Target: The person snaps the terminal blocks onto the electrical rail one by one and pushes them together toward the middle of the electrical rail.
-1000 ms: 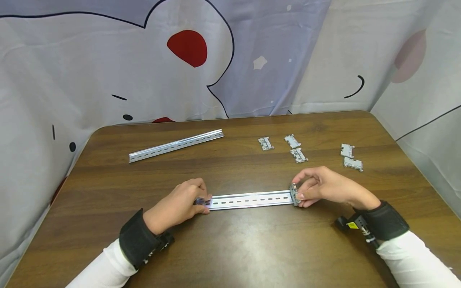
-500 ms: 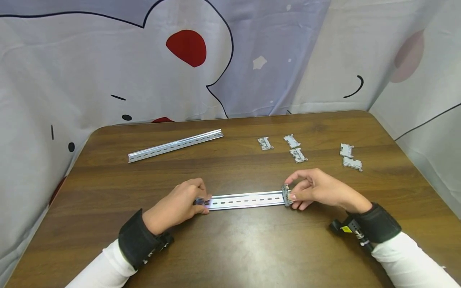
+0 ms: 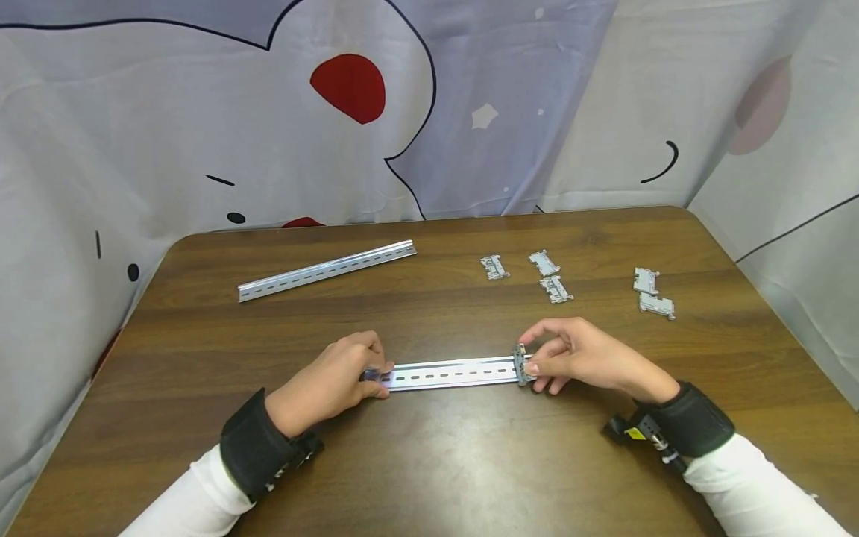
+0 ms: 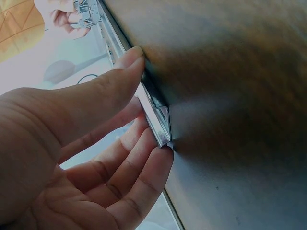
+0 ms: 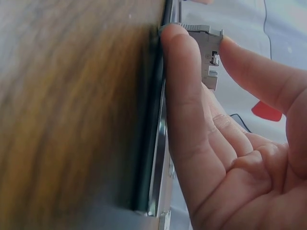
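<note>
A slotted metal DIN rail (image 3: 452,374) lies crosswise on the wooden table before me. My left hand (image 3: 338,380) grips its left end, thumb on the near edge and fingers on the far edge, as the left wrist view shows. Toward the rail's right part, a grey DIN-rail terminal block (image 3: 520,365) stands upright across it. My right hand (image 3: 573,356) holds that terminal block between thumb and fingers. Seen from the right wrist, the block (image 5: 209,55) sits at the rail, and a length of rail (image 5: 156,177) runs on past the fingers to its end.
A second slotted rail (image 3: 327,271) lies at a slant at the back left. Loose terminal blocks lie at the back: a single one (image 3: 494,267), a pair (image 3: 555,289) beside it, and another pair (image 3: 656,306) farther right. A printed curtain (image 3: 483,149) hangs behind the table.
My right hand has moved left along the rail, and the terminal block has moved left with it. The left hand has kept its place on the rail's end.
</note>
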`<state>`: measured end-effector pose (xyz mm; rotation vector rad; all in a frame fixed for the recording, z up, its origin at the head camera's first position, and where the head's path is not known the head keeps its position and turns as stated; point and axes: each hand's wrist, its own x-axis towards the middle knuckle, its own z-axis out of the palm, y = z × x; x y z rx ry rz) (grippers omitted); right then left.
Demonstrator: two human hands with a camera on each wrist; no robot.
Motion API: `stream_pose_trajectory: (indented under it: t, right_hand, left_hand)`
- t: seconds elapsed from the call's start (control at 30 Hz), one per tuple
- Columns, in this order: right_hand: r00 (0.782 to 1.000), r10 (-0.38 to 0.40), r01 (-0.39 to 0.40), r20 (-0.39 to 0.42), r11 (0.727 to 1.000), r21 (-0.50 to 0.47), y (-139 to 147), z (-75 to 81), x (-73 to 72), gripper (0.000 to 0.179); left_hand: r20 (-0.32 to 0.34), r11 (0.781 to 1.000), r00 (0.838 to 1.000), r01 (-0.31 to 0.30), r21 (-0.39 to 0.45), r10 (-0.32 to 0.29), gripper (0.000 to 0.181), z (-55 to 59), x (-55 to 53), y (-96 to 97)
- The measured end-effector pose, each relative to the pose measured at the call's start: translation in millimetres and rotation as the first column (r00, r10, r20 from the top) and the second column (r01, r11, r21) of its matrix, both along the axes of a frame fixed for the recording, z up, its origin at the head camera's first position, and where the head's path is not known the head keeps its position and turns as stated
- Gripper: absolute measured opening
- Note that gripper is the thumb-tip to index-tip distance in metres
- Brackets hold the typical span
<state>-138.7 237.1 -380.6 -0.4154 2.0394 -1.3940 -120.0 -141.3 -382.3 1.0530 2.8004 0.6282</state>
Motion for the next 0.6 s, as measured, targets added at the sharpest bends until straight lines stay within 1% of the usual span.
stream_pose_trajectory:
  t: [0.17, 0.43, 0.6]
  right_hand:
    - [1.000, -0.004, 0.004, -0.021, 1.000, 0.013, -5, -0.4, 0.9, 0.043]
    - [0.999, -0.012, 0.015, -0.053, 0.998, 0.063, -19, 1.2, 3.0, 0.044]
    - [0.998, -0.009, 0.014, -0.067, 0.997, 0.078, -28, 0.6, 2.7, 0.044]
  left_hand:
    - [-0.008, 1.000, 1.000, 0.001, -0.002, -0.001, 0.029, -0.5, 0.2, 0.0]
    - [-0.017, 1.000, 1.000, 0.008, -0.003, -0.008, 0.030, -0.6, 0.3, 0.2]
    - [-0.008, 1.000, 1.000, 0.005, -0.008, -0.005, 0.030, 0.6, 0.2, 0.7]
